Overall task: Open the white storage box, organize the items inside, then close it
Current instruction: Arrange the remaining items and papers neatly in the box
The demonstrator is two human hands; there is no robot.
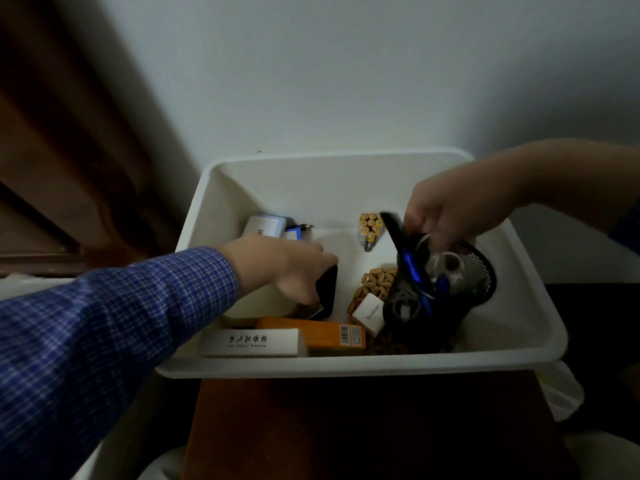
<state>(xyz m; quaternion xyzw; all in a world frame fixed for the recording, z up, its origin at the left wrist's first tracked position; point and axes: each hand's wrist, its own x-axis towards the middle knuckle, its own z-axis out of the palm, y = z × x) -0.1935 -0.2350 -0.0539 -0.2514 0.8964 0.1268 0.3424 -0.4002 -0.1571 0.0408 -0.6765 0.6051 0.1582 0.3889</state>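
- the white storage box [540, 327] sits open on a dark brown surface [346, 427] against a pale wall [346, 64], with no lid on it.
- left hand [287, 268], in a blue checked sleeve [121, 323], reaches in from 9 o'clock; its grip curls round a black flat object [328, 289] standing on edge near the box's middle.
- right hand [446, 216] comes in from 3 o'clock; its grip pinches a dark, blurred tool [398, 233] over a black mesh pen cup [474, 275], which leans at the box's 4 o'clock side with blue pens in it.
- a pack of yellow-capped batteries [370, 232] lies at 12 o'clock on the box floor.
- a heap of tan pellets [375, 282] lies just left of the cup, touching a small white "yoobao" box [369, 313].
- at 6 o'clock an orange carton [322, 332] lies behind a long white carton [252, 342].
- at 10 o'clock lies a white-and-blue packet [265, 226].
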